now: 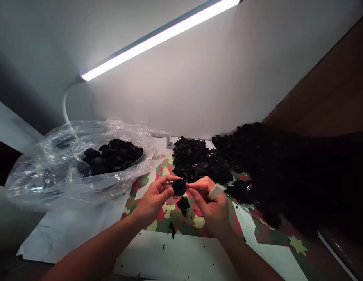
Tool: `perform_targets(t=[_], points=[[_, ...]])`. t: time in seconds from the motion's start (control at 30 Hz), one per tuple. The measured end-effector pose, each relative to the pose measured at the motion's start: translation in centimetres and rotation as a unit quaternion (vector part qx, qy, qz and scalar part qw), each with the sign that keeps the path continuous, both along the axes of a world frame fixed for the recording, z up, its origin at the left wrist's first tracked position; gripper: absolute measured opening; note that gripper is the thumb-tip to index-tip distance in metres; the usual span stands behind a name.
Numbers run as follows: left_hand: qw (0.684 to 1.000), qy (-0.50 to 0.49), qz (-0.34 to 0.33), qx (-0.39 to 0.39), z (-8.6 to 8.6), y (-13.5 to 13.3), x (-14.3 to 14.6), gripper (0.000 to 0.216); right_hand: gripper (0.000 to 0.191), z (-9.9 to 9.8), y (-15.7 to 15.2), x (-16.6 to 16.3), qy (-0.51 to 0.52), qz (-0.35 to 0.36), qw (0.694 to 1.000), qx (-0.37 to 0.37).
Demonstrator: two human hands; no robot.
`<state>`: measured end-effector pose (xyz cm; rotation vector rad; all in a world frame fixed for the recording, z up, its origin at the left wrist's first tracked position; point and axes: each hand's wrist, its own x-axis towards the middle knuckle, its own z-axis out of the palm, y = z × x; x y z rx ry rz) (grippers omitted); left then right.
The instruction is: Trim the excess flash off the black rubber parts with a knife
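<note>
My left hand [154,197] and my right hand [210,203] meet over the table and pinch one small round black rubber part [179,187] between their fingertips. My right hand also grips a small white-handled tool [217,190] that sticks out to the right. Black trimmings [183,204] lie just below the part on a colourful patterned sheet [169,212]. A large heap of the same black parts [245,160] rises right behind and to the right of my hands.
A clear plastic bag [67,171] with several black parts [112,156] inside sits at the left. White paper [169,257] covers the near table. A lit tube lamp [158,37] hangs overhead. A brown board [330,93] stands at the right.
</note>
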<state>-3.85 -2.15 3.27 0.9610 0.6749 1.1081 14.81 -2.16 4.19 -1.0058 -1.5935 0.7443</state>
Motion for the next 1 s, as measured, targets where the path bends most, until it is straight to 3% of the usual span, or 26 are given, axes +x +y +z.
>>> perform_targets(t=[0.13, 0.27, 0.5, 0.6, 0.7, 0.83, 0.93, 1.0], points=[[0.992, 0.111, 0.018, 0.047, 0.1, -0.6, 0.2, 0.037, 0.010, -0.4, 0.0, -0.5, -0.126, 0.008, 0.984, 0.125], [0.961, 0.251, 0.055, 0.106, 0.0, -1.2, 0.3, 0.029, 0.016, -1.2, -0.1, -1.2, -0.218, -0.028, 0.962, 0.162], [0.871, 0.420, 0.095, 0.236, -0.9, -1.6, 0.2, 0.037, 0.017, -1.4, 0.1, -1.6, -0.188, -0.007, 0.978, 0.094], [0.856, 0.433, 0.116, 0.258, -1.1, -1.5, 0.3, 0.039, 0.016, -1.5, 0.3, -1.7, -0.169, 0.008, 0.985, 0.042], [0.893, 0.378, 0.107, 0.218, -1.0, -1.3, 0.4, 0.038, 0.012, -1.4, 0.5, -1.8, -0.144, 0.020, 0.989, 0.020], [0.974, 0.200, 0.075, 0.078, -0.5, -1.1, 0.5, 0.034, 0.011, -0.8, 0.5, -1.3, -0.054, 0.026, 0.997, -0.055], [0.995, 0.089, 0.037, 0.013, -0.2, -1.0, 0.5, 0.031, 0.012, -0.3, 0.5, -0.4, 0.035, 0.029, 0.992, -0.116], [0.997, 0.066, 0.034, 0.003, -0.1, -0.9, 0.5, 0.028, 0.009, -0.3, 0.5, 0.4, 0.072, 0.051, 0.987, -0.136]])
